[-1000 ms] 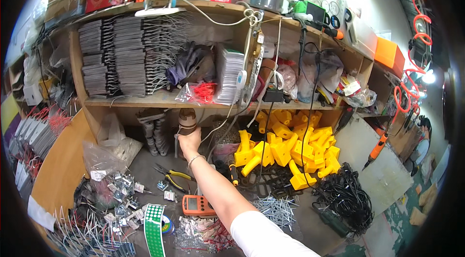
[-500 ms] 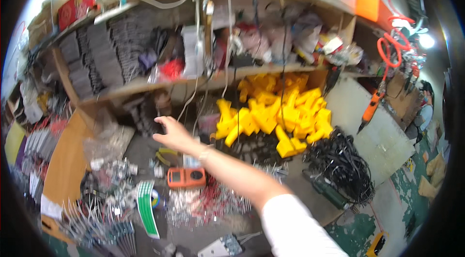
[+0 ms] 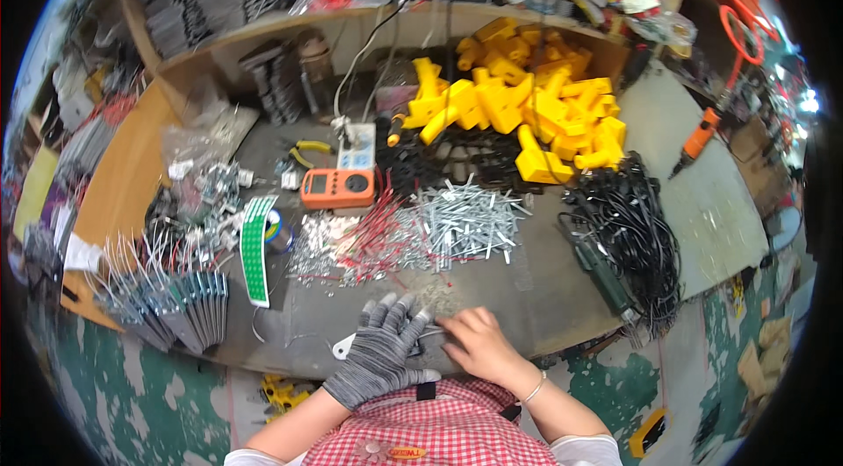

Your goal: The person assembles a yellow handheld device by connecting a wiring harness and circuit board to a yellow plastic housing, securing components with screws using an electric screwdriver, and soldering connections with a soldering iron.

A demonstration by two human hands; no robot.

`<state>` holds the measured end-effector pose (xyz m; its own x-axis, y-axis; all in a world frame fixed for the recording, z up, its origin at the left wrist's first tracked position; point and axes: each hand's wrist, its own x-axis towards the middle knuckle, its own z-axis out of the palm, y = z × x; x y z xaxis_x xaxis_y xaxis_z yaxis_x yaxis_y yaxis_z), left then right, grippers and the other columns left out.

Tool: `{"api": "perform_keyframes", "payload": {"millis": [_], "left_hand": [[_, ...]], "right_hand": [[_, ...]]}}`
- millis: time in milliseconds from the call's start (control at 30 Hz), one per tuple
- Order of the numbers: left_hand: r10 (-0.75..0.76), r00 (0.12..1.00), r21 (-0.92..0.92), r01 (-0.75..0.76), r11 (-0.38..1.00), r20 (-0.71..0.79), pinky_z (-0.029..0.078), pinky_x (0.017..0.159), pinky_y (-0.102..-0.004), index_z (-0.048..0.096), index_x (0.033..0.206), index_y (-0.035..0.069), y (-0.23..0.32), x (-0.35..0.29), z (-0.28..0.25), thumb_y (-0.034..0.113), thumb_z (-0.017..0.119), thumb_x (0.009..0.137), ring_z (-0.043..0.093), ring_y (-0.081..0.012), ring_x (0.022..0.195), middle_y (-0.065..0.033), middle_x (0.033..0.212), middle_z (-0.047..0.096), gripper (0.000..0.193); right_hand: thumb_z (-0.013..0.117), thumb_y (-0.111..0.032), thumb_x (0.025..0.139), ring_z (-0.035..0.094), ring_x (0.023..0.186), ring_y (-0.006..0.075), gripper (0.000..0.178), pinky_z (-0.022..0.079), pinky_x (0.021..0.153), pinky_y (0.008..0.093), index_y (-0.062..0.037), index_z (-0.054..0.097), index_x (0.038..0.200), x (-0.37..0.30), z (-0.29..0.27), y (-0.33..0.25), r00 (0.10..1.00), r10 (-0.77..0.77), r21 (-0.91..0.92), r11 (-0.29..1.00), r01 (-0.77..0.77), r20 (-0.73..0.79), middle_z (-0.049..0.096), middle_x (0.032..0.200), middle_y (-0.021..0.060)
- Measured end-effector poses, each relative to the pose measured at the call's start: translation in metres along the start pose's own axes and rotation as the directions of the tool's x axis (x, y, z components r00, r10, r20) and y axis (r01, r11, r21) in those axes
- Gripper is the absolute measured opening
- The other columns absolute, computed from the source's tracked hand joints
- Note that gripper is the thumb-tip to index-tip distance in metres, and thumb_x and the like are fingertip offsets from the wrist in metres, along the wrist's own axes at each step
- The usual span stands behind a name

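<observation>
The bare right hand (image 3: 481, 345) has come from the back of the desk (image 3: 549, 299) to its front edge. Yellow parts (image 3: 505, 106) heap up behind metal rods (image 3: 470, 220). The gloved left hand (image 3: 382, 347) — palm down, fingers slightly parted — covers most of a pale plate (image 3: 346, 344); the right's fingers bend close by — either hand's grip I cannot tell.

A white light (image 3: 810, 102) glares far right — the desk (image 3: 549, 295) is bright enough, the bowed shelf (image 3: 263, 32) perhaps slightly blurred.

Right hand (image 3: 480, 345) now beside left hand (image 3: 378, 354)
</observation>
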<state>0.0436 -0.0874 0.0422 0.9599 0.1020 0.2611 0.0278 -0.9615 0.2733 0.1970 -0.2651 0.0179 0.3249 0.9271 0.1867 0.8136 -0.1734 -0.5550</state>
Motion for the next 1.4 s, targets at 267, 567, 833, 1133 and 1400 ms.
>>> {"api": "perform_keyframes", "payload": {"millis": [267, 567, 833, 1133, 1400], "left_hand": [[-0.019, 0.997, -0.171, 0.006, 0.985, -0.075, 0.047, 0.101, -0.0511, 0.064, 0.116, 0.003, -0.016, -0.008, 0.033, 0.047, 0.085, 0.069, 0.055, -0.0422, 0.116, -0.0243, 0.128, 0.055, 0.069], [-0.058, 0.998, -0.244, 0.05, 0.968, -0.024, 0.046, 0.1, -0.0506, 0.064, 0.118, 0.004, -0.026, -0.009, 0.042, 0.048, 0.085, 0.068, 0.056, -0.0421, 0.114, -0.0237, 0.121, 0.059, 0.07], [-0.048, 0.997, -0.266, 0.064, 0.962, 0.067, 0.044, 0.101, -0.0519, 0.062, 0.123, 0.008, -0.022, 0.002, 0.035, 0.054, 0.078, 0.076, 0.053, -0.0438, 0.119, -0.0257, 0.129, 0.056, 0.068], [-0.031, 0.998, -0.295, 0.013, 0.955, -0.057, 0.05, 0.098, -0.0489, 0.056, 0.13, 0.009, -0.011, 0.002, 0.034, 0.037, 0.09, 0.066, 0.056, -0.0416, 0.117, -0.0218, 0.136, 0.053, 0.078], [-0.541, 0.835, -0.973, 0.196, 0.122, 0.1, 0.044, 0.108, -0.0448, 0.051, 0.133, 0.003, 0.035, 0.093, -0.026, 0.036, 0.09, 0.067, 0.053, -0.0318, 0.125, -0.0152, 0.134, 0.054, 0.083]], "right_hand": [[0.067, -0.024, 0.09, 0.059, 0.099, 0.0327, 0.028, 0.049, 0.089, 0.0423, -0.0088, 0.069, 0.113, 0.009, -0.018, 0.026, 0.998, 0.056, -0.055, 0.997, -0.058, -0.027, 0.063, 0.104, 0.0115], [0.072, -0.014, 0.086, 0.072, 0.086, 0.0262, 0.022, 0.057, 0.078, 0.0352, -0.001, 0.073, 0.103, 0.064, -0.072, 0.078, 0.883, 0.326, 0.168, 0.944, -0.285, -0.337, 0.07, 0.096, 0.0154], [0.069, -0.01, 0.083, 0.052, 0.12, 0.0428, 0.05, 0.044, 0.103, 0.0452, 0.0012, 0.055, 0.13, 0.117, -0.089, 0.168, 0.762, 0.331, -0.116, 0.877, -0.466, -0.557, 0.054, 0.129, 0.0246], [0.077, -0.015, 0.073, 0.052, 0.118, 0.0368, 0.062, 0.042, 0.101, 0.0492, -0.0086, 0.056, 0.131, 0.16, -0.122, 0.252, 0.778, 0.296, -0.427, 0.701, -0.571, -0.554, 0.057, 0.127, 0.016], [0.082, -0.011, 0.07, 0.055, 0.117, 0.0401, 0.073, 0.048, 0.101, 0.0448, -0.0032, 0.05, 0.136, 0.123, -0.17, 0.098, 0.899, -0.109, -0.006, 0.993, 0.117, -0.425, 0.054, 0.129, 0.0217]]}}
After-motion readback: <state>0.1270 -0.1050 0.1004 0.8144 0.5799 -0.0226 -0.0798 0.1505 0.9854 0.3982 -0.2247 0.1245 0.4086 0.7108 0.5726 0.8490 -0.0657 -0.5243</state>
